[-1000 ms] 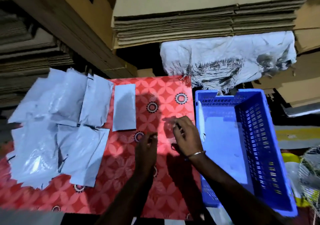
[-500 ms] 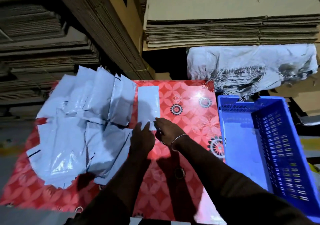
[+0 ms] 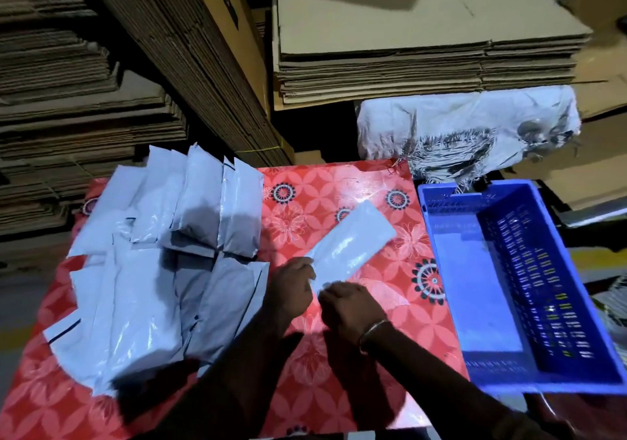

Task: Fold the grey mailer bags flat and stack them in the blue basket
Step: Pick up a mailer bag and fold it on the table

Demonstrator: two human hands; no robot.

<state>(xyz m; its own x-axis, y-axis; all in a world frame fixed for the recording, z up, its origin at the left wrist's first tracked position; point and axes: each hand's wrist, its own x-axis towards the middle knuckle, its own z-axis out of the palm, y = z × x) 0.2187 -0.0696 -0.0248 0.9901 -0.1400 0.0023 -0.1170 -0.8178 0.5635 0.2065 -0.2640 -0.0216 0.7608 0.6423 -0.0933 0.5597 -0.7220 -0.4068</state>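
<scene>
Both hands [image 3: 322,290] hold an unprinted mailer [image 3: 353,242]

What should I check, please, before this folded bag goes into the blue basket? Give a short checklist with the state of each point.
1. Folded mailer bag held at its near end by left hand and right hand: ok.
2. Bag looks flat: ok.
3. Fold holds without hands: cannot tell.
4. Blue basket has room: ok.
5. Path over the red tablecloth to basket free: ok.
6. Unfolded pile left undisturbed: ok.
</scene>
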